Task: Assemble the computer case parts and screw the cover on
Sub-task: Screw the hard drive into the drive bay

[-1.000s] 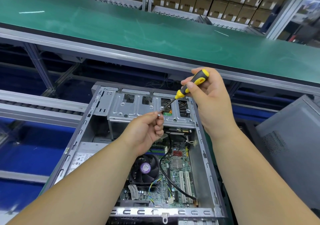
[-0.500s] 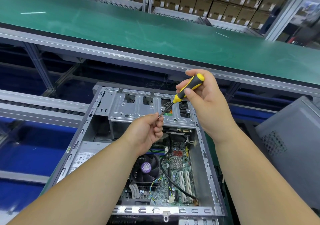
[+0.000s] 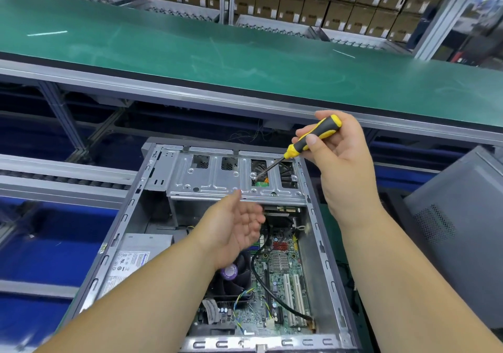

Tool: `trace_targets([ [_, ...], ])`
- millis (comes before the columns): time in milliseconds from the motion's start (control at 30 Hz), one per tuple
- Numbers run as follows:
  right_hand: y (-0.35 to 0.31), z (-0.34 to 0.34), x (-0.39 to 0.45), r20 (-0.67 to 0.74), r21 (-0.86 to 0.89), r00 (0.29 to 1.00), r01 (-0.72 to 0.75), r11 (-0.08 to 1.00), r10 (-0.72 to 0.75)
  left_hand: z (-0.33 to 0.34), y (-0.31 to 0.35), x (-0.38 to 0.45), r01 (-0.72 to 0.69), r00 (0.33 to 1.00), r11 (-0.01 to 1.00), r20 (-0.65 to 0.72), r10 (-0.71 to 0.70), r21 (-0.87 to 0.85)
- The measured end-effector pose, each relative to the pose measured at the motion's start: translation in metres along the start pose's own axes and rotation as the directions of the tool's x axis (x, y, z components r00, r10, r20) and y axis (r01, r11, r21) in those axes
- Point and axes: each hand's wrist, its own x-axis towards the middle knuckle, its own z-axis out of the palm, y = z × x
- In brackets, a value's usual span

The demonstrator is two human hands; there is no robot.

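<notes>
Both hands hang over the open computer case point(image 3: 324, 243). Gripped in the right hand point(image 3: 343, 159) is a screwdriver point(image 3: 313, 140) with a yellow and black handle, fingers and thumb curled round the grip; its shaft slants down and left, and the tip sits at a small screw point(image 3: 254, 178) on the metal drive bracket point(image 3: 217, 178) at the far end of the case. Whether the tip is seated in the screw head I cannot tell. With palm up and fingers loosely spread, the left hand point(image 3: 234, 224) is blurred and holds nothing — it hovers just in front of the bracket's near edge, above the fan point(image 3: 231, 279).

Inside the case lie the green circuit board point(image 3: 283, 265), a black cable point(image 3: 268, 290) curving across it, and a grey power supply point(image 3: 130, 260) with a label at the left. Just right of the case stands a grey side panel point(image 3: 462, 233) with a vent grid — separate from the case. Behind runs a green conveyor belt point(image 3: 245, 61), with stacked cardboard boxes point(image 3: 326, 1) beyond it.
</notes>
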Motion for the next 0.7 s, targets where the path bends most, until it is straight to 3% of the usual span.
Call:
trace_targets([
  [100, 0.004, -0.006, 0.004, -0.053, -0.013, 0.999, -0.01, 1.0, 0.009, 0.0, -0.006, 0.002, 0.195, 0.962, 0.981, -0.199, -0.189, 0.009],
  [233, 0.008, -0.008, 0.009, -0.144, -0.043, 0.99, -0.019, 0.999, 0.012, 0.008, -0.001, 0.022, 0.217, 0.934, 0.973, -0.307, -0.183, 0.081],
  [367, 0.018, -0.007, 0.015, -0.184, -0.069, 0.983, -0.016, 0.997, 0.003, 0.013, -0.002, 0.043, 0.222, 0.949, 0.967, -0.254, -0.186, 0.121],
  [700, 0.048, 0.023, 0.025, -0.159, -0.157, 0.987, -0.024, 0.987, -0.001, 0.0, -0.004, 0.056, 0.148, 0.982, 0.989, -0.119, -0.149, -0.019],
])
